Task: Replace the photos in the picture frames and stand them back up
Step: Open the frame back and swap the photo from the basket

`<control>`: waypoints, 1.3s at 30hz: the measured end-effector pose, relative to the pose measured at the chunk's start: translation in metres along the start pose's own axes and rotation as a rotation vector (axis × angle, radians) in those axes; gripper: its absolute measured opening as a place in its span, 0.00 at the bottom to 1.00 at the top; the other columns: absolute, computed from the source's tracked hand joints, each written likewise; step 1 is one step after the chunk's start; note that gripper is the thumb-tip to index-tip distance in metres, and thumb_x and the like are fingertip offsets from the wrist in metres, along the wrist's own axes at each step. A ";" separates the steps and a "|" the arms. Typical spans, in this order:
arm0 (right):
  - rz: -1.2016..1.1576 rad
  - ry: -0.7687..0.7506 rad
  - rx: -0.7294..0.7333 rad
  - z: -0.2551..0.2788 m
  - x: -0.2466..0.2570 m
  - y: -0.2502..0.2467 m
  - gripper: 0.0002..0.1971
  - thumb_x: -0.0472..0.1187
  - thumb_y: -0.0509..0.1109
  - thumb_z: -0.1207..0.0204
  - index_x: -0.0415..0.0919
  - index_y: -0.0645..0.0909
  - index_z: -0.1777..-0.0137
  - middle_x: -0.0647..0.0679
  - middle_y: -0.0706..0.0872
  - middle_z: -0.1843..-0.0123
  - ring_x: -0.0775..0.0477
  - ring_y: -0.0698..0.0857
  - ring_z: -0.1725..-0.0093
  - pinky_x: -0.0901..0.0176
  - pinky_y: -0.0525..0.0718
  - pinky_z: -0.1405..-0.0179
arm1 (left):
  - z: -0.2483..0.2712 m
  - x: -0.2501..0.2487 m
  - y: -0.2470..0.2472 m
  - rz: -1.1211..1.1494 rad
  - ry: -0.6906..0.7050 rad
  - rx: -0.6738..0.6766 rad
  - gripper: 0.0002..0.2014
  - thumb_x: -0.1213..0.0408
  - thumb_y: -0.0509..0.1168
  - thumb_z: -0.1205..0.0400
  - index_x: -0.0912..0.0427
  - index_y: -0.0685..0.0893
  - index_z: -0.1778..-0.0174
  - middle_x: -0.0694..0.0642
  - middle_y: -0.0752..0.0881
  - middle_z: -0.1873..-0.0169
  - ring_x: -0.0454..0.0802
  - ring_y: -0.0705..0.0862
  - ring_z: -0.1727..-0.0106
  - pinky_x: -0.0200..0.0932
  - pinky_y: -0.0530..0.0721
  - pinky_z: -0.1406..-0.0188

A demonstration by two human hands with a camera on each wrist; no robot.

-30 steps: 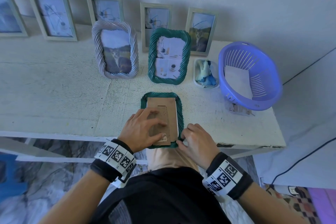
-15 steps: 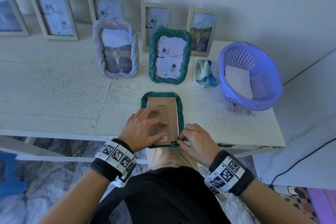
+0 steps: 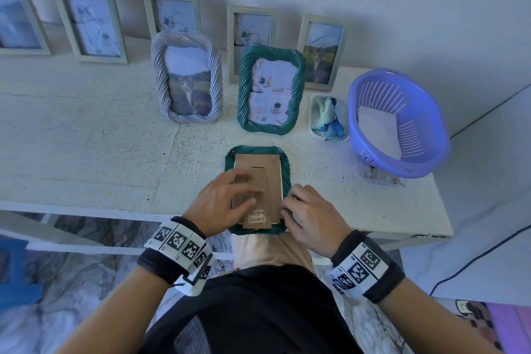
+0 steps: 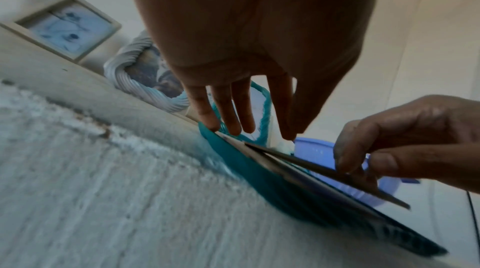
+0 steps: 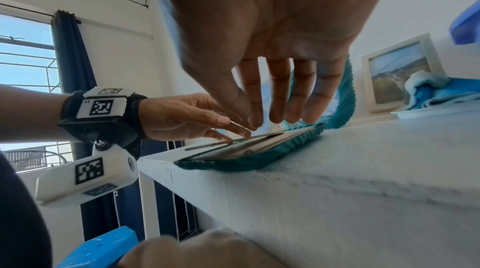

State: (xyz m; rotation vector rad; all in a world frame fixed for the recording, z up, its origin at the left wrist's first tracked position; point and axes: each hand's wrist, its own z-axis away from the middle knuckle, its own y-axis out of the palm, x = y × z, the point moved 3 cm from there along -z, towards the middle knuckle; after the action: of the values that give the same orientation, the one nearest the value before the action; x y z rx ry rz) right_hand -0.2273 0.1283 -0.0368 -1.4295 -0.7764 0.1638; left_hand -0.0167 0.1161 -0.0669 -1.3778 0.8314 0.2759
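A green twisted-rim frame point(image 3: 287, 165) lies face down at the table's front edge, and its near end slightly overhangs that edge. Its brown backing board point(image 3: 271, 172) with a fold-out stand faces up. My left hand point(image 3: 244, 190) rests on the board's left half, the fingers point(image 4: 228, 120) straight and pressing with their tips. My right hand point(image 3: 290, 201) is at the frame's right edge. Its thumb and forefinger point(image 4: 363, 163) pinch the edge of the backing board there. In the right wrist view the board point(image 5: 233, 145) sits slightly raised in the frame point(image 5: 246, 163).
A second green frame point(image 3: 268, 89) and a grey twisted frame point(image 3: 186, 77) stand behind. Several pale frames lean against the wall. A purple basket point(image 3: 416, 152) holding paper and a small tray point(image 3: 312, 123) of cloths are at the right. Bare tabletop lies to the left.
My right hand has crept a little further along the frame's right edge and closed its fingertips on the board. My left hand has stayed on the backing.
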 end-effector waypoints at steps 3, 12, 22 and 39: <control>0.011 -0.024 -0.011 -0.011 0.009 0.001 0.12 0.47 0.66 0.21 0.40 0.83 0.45 0.46 0.79 0.44 0.45 0.77 0.48 0.56 0.82 0.55 | 0.004 0.010 -0.014 0.051 -0.004 -0.133 0.18 0.47 0.59 0.20 0.48 0.88 0.42 0.48 0.80 0.38 0.44 0.80 0.37 0.48 0.83 0.41; 0.144 -0.064 0.235 -0.024 0.021 0.021 0.31 0.62 0.71 0.33 0.53 0.77 0.30 0.42 0.70 0.25 0.36 0.70 0.30 0.39 0.79 0.37 | 0.049 0.020 -0.025 -0.160 0.037 -0.049 0.12 0.47 0.60 0.22 0.46 0.87 0.56 0.43 0.81 0.49 0.42 0.83 0.50 0.44 0.85 0.56; 0.108 -0.066 0.182 -0.021 0.019 0.026 0.30 0.59 0.72 0.32 0.52 0.78 0.29 0.42 0.72 0.26 0.37 0.70 0.30 0.39 0.83 0.42 | 0.050 0.019 -0.025 -0.201 0.057 0.035 0.16 0.42 0.60 0.22 0.44 0.91 0.53 0.43 0.82 0.47 0.40 0.82 0.48 0.39 0.82 0.50; 0.080 -0.056 0.166 -0.020 0.018 0.026 0.30 0.60 0.71 0.30 0.53 0.78 0.28 0.42 0.71 0.24 0.36 0.70 0.29 0.40 0.82 0.39 | 0.055 0.034 -0.020 0.182 -0.178 0.119 0.22 0.34 0.60 0.31 0.36 0.91 0.49 0.31 0.74 0.39 0.30 0.69 0.33 0.23 0.65 0.39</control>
State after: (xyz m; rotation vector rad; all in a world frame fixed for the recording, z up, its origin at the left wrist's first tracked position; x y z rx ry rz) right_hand -0.1933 0.1267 -0.0532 -1.3033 -0.7344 0.3244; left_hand 0.0385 0.1535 -0.0759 -1.1502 0.8123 0.4759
